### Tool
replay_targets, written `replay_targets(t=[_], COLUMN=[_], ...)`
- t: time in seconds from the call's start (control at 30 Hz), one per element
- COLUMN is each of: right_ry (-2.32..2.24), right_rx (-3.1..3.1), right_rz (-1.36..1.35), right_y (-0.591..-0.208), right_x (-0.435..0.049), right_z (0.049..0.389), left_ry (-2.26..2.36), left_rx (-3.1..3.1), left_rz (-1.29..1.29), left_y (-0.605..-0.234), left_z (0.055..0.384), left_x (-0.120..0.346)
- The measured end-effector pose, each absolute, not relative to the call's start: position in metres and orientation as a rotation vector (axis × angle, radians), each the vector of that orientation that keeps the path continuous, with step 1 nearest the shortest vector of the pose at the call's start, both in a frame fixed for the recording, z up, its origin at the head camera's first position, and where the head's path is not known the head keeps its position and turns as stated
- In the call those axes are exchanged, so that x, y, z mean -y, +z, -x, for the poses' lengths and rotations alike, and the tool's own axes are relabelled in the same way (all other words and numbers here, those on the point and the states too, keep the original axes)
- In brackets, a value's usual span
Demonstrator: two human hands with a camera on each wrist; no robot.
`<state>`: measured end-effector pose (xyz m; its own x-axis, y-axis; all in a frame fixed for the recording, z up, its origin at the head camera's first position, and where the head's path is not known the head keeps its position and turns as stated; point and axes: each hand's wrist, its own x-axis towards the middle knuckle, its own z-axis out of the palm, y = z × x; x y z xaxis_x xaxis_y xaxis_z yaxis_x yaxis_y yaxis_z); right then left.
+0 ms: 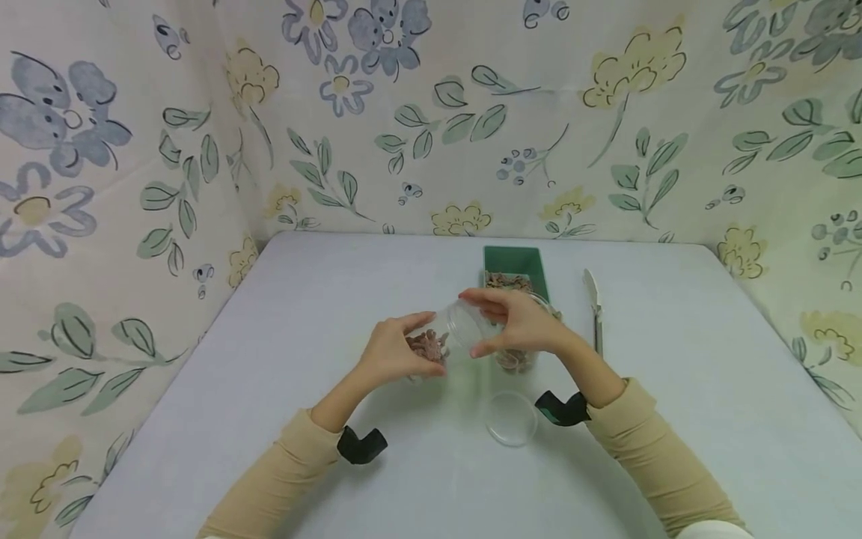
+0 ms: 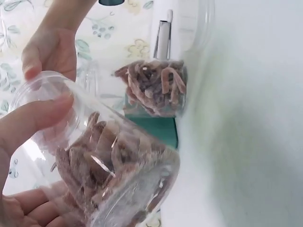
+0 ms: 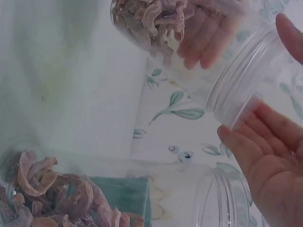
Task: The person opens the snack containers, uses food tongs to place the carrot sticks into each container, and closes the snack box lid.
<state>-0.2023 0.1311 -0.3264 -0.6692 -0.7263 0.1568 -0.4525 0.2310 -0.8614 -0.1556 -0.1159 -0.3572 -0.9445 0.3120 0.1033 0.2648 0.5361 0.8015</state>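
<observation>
My left hand [image 1: 390, 350] grips a clear plastic jar [image 2: 128, 189], tilted on its side, its mouth toward my right hand. Brown dried strips [image 2: 92, 165] lie toward its base. At the mouth, the thumb and fingers of my right hand [image 1: 521, 322] hold a clear lid [image 3: 258, 71] by its edge. Under the right hand stands a second clear jar [image 3: 184, 194], upright, with similar strips [image 2: 154, 85] inside; the hand partly hides it in the head view. A loose clear round lid [image 1: 512, 421] lies flat on the table in front of it.
Behind the second jar is a green box [image 1: 515, 260] with more brown strips in it. A knife [image 1: 595, 307] lies to its right, pointing away. The white table [image 1: 323, 284] meets floral cloth [image 1: 431, 165] at its back and sides.
</observation>
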Motion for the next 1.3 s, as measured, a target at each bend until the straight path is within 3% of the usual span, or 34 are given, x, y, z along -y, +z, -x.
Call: replay_targets(t=[0.33, 0.57, 0.67, 1.03, 1.3], right_ry=[-1.352, -1.160, -1.062, -1.308, -1.149], right_rx=[-2.034, -2.558, -2.660, -2.114, -2.501], right_rz=[1.307, 0.798, 0.722, 1.204, 0.878], right_y=[-0.320, -0.317, -0.313, -0.305, -0.311], right_x=[-0.141, -0.124, -0.119, -0.132, -0.121], right_z=[0.206, 0.196, 0.191, 0.200, 0.195], left_ry=[1.632, 1.440, 1.451, 1.702, 1.601], left_rx=[-2.089, -2.726, -2.777, -2.126, -2.537], left_rz=[-0.506, -0.354, -0.329, -0.462, -0.402], left_y=[-0.355, -0.353, -0.353, -0.349, -0.354], left_z=[0.157, 0.153, 0.153, 0.157, 0.155], left_x=[0.122, 0.108, 0.107, 0.127, 0.119])
